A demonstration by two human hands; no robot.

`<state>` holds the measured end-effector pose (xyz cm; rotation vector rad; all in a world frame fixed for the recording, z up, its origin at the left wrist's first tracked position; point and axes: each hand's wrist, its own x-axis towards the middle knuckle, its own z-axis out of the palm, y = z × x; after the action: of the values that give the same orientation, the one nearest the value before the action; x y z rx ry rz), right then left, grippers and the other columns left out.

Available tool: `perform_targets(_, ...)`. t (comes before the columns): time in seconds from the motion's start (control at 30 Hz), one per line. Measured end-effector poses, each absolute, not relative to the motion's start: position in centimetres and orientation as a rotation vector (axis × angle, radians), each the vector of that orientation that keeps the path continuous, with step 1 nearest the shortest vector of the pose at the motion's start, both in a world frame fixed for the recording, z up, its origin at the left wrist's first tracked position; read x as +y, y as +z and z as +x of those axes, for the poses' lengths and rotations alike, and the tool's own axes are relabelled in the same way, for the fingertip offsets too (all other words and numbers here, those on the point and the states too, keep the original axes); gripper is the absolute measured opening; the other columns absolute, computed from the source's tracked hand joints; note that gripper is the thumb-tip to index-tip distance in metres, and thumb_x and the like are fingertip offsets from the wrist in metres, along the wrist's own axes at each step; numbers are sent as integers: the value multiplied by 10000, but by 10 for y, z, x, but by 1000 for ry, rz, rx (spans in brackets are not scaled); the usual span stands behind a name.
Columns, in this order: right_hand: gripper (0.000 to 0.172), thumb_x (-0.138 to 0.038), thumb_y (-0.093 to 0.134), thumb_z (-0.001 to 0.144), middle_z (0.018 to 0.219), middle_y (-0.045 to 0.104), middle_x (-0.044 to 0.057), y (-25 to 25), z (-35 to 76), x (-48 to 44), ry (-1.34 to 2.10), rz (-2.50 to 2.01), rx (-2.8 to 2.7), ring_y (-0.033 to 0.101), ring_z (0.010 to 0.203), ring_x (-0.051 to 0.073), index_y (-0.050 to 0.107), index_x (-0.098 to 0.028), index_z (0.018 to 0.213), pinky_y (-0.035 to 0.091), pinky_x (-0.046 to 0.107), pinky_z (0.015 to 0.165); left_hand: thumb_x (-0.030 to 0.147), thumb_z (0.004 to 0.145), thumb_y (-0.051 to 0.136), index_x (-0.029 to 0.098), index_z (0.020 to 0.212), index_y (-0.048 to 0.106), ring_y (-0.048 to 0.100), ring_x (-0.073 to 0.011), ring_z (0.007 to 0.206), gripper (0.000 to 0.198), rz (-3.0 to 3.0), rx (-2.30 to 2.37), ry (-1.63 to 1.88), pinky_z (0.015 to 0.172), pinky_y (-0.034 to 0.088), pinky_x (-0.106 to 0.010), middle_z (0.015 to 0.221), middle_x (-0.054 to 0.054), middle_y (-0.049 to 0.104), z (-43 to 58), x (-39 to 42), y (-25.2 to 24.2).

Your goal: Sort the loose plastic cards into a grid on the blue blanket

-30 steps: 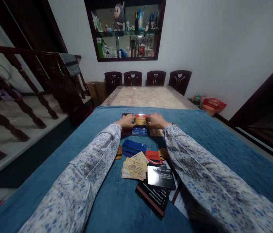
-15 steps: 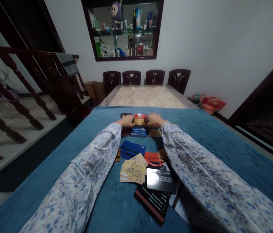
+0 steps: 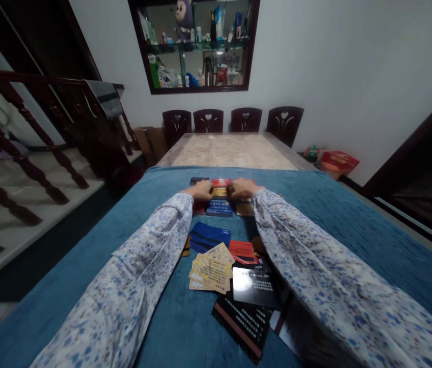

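My left hand (image 3: 201, 190) and my right hand (image 3: 242, 188) reach to the far rows of cards, fingers curled against the two sides of a gold card stack (image 3: 220, 192). Just behind it lies a red card stack (image 3: 221, 182), and a black card stack (image 3: 199, 180) sits beyond my left hand. Nearer than the gold stack is a blue card stack (image 3: 219, 208). A brownish stack (image 3: 245, 208) lies below my right hand, and a reddish one (image 3: 199, 209) is partly covered by my left. My fingertips are small and partly hidden.
Between my forearms, fanned blue cards (image 3: 210, 236), pale gold cards (image 3: 211, 268), red cards (image 3: 242, 250) and black cards (image 3: 244, 322) lie loosely on the blue cloth (image 3: 123, 240). Past the cloth is a bare marble tabletop (image 3: 227, 148) with dark chairs (image 3: 208, 120) behind.
My right hand has shifted slightly left, closer against the gold stack's side. My left hand stays nearly in place. The view has tilted down a little.
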<state>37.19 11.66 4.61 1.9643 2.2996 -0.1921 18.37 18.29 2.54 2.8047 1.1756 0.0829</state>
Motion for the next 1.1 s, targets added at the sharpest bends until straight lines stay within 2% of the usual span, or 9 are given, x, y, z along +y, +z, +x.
perform_targets(0.2,444,-311,701,786,1208,749,99,50,372,118,-247,1976,2268,696,1059,297,742,-224,1220,527,329,834,194,729,669,172,1101,695,702,-254,1055,373,2811,1176,24,880,541,-266,1107,-92,756,183,187,25)
perform_targets(0.43,419,-290,686,801,1170,763,119,49,369,118,-209,1943,2287,710,1041,289,762,-186,1199,527,293,788,143,726,658,175,1112,630,680,-248,1029,388,2849,1156,-19,878,533,-278,1102,-85,726,185,186,23)
perform_targets(0.53,431,-289,669,809,1175,759,137,47,369,119,-196,1938,2285,712,1029,304,757,-178,1216,532,314,785,174,740,665,178,1161,615,671,-282,1055,424,2826,1213,-62,901,535,-326,1121,-112,697,185,184,24)
perform_targets(0.73,419,-325,675,810,1165,758,140,47,371,118,-174,1954,2289,702,1009,318,755,-228,1210,531,368,811,234,797,653,204,1399,507,596,-349,1213,620,2819,1298,-114,1002,500,-454,1258,-164,619,183,177,27)
perform_targets(0.87,423,-335,706,788,1183,751,132,50,372,115,-140,1926,2309,675,1059,337,757,-244,1197,508,431,900,210,793,648,205,1315,569,513,-361,1309,528,2848,1218,-94,1072,444,-495,1256,-140,635,182,174,29)
perform_targets(1.0,463,-344,718,791,1214,738,160,50,371,113,-89,1905,2323,623,1136,377,735,-230,1240,476,491,955,223,780,661,202,1232,620,491,-362,1308,454,2870,1166,-59,1063,439,-502,1277,-129,640,180,173,29)
perform_targets(1.1,517,-385,708,806,1251,720,180,50,372,113,-71,1897,2325,566,1220,411,703,-208,1291,454,524,978,257,784,667,195,1238,625,477,-363,1311,460,2887,1151,-12,1051,438,-508,1313,-140,626,177,173,29)
